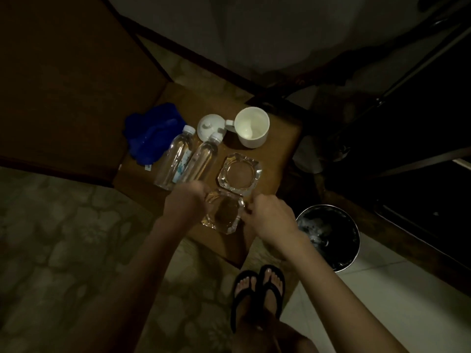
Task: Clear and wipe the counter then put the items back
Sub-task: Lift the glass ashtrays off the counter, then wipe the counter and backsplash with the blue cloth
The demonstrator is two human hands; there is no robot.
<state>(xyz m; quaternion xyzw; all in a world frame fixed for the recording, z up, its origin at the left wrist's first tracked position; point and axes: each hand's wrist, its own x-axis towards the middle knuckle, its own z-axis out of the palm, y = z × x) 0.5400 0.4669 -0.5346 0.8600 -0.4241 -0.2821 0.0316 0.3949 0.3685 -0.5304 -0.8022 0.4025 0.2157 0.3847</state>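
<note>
- A glass ashtray point(223, 215) is held at the near edge of the small brown table point(277, 149), gripped from both sides.
- Left hand point(184, 200) is curled on the ashtray's left rim; right hand point(267, 215) is pinched on its right rim.
- Whether the ashtray is resting on the table or lifted just above it cannot be told in the dim light.
- A second glass ashtray point(239, 173) is set on the table just beyond the held one.
- Two clear water bottles point(186, 160) are laid side by side left of the second ashtray, caps pointing away.
- A blue cloth point(153, 131) is bunched at the table's left edge, touching the left bottle.
- A white mug point(251, 127) is stood upright at the far side; a white lid point(211, 127) is placed just beside its handle.
- A metal bin point(328, 236) with a dark liner is seen on the floor right of the table.
- Feet in black flip-flops point(257, 291) are seen below the table.
</note>
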